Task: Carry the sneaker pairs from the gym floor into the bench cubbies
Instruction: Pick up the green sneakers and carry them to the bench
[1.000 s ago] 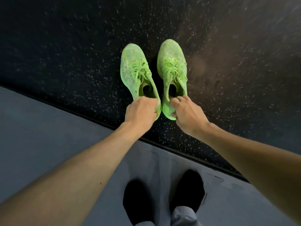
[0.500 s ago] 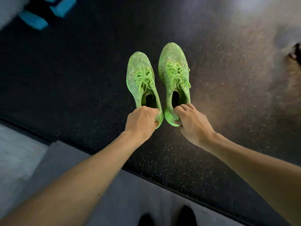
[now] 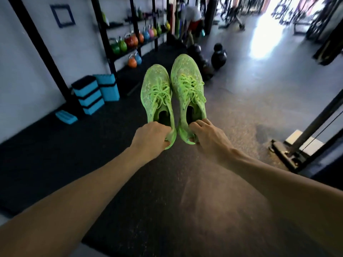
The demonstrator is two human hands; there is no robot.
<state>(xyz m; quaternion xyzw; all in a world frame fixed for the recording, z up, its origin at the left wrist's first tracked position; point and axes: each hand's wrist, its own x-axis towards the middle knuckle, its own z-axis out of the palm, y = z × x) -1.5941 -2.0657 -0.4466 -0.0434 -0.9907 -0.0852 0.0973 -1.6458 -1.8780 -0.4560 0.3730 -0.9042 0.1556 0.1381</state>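
Two neon green sneakers hang in the air in front of me, toes pointing away. My left hand (image 3: 151,137) grips the heel of the left sneaker (image 3: 156,91). My right hand (image 3: 207,135) pinches the heel of the right sneaker (image 3: 186,78). Both shoes are side by side and almost touching, held well above the dark speckled gym floor (image 3: 167,201). No bench or cubbies show in this view.
A rack of coloured kettlebells (image 3: 130,41) lines the left wall, with stacked blue foam blocks (image 3: 92,93) beside it. Black medicine balls (image 3: 219,54) sit on the floor ahead. A cable machine base (image 3: 289,151) stands at the right. A bright doorway glows at the far right.
The view has swung up from the floor to the room. Both hands have lifted the sneakers off the floor and now hold them out in front.
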